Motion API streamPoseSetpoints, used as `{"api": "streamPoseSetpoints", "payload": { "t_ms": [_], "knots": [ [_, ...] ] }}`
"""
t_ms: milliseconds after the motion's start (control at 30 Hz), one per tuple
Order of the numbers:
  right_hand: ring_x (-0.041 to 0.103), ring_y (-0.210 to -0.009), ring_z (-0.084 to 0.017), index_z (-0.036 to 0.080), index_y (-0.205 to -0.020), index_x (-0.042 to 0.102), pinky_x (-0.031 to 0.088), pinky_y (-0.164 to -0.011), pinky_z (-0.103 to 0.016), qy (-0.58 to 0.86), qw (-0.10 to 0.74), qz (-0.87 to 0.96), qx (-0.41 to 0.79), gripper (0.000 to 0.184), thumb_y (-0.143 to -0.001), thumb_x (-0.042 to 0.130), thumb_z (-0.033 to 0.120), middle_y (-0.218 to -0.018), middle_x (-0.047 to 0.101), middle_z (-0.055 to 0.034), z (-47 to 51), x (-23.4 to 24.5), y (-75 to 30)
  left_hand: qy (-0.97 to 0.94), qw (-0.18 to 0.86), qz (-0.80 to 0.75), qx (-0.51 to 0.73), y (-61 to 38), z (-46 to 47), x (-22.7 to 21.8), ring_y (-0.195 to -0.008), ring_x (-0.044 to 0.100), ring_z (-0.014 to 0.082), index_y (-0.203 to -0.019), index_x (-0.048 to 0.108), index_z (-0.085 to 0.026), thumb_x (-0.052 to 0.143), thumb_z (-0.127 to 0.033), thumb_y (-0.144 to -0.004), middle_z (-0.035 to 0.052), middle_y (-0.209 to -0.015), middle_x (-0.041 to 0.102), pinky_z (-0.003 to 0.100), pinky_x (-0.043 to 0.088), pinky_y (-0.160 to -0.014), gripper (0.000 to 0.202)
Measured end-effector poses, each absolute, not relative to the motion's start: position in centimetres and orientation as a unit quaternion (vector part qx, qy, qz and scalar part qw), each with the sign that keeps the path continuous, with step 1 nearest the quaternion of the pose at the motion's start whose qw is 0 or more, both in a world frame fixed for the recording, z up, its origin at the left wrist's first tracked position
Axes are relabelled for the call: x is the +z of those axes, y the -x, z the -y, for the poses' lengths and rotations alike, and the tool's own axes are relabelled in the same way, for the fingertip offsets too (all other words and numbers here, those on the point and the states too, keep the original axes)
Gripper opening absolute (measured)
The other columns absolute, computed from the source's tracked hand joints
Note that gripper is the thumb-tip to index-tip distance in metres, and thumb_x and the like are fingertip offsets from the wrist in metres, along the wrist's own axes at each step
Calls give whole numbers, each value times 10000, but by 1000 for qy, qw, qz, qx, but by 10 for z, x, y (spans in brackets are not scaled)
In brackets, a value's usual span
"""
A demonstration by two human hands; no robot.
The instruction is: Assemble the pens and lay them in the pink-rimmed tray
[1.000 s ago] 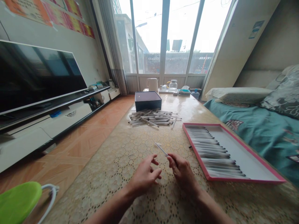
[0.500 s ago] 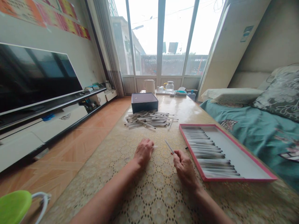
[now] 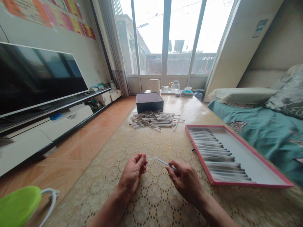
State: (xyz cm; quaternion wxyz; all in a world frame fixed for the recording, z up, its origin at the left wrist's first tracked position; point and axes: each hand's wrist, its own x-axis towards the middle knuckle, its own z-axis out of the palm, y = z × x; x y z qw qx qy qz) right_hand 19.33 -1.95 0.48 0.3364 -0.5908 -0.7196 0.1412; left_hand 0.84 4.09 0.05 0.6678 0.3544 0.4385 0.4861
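Note:
My right hand (image 3: 186, 175) is closed around a thin white pen-like stick (image 3: 161, 161), its free end pointing left. Opposite it, my left hand (image 3: 133, 170) pinches a small clear piece (image 3: 149, 157) between thumb and fingers; its exact kind is too faint to tell. A short gap separates the stick's tip from this clear piece. Farther back lies a loose pile of similar sticks (image 3: 155, 120) with dark ends. To the right, a pink-rimmed shallow box (image 3: 254, 157) holds several such sticks, laid side by side along its left part.
A dark blue box (image 3: 149, 104) stands behind the pile on the patterned tablecloth (image 3: 113, 170). At the far end are a white pitcher (image 3: 154, 85), a glass pot (image 3: 175, 86) and tissues (image 3: 187, 91). A green seat (image 3: 20, 201) is at lower left, a sofa (image 3: 255, 126) at right.
My left hand has drawn back toward me and turned, bringing the clear piece nearer. My right hand has lowered the stick and tilted it toward the left. The view has shifted slightly.

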Motion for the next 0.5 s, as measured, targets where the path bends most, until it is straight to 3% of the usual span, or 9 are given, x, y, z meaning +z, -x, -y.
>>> {"api": "streamPoseSetpoints", "payload": {
  "t_ms": [200, 500],
  "knots": [
    [512, -570, -121, 196, -804, 581, 316, -575, -225, 590, 305, 738, 119, 222, -891, 426, 329, -665, 579, -3, 19, 3, -192, -404, 658, -421, 475, -12, -42, -6, -400, 403, 26, -690, 550, -136, 680, -384, -690, -49, -531, 528, 146, 301, -400, 280],
    [528, -596, -119, 206, -840, 548, 291, -560, -218, 571, 291, 763, 83, 185, -914, 395, 278, -706, 588, 4, 17, -6, -190, -441, 663, -399, 455, -17, -37, -6, -457, 522, 66, -743, 512, -148, 630, -360, -746, -15, -586, 602, 164, 392, -420, 242]
  ]
}}
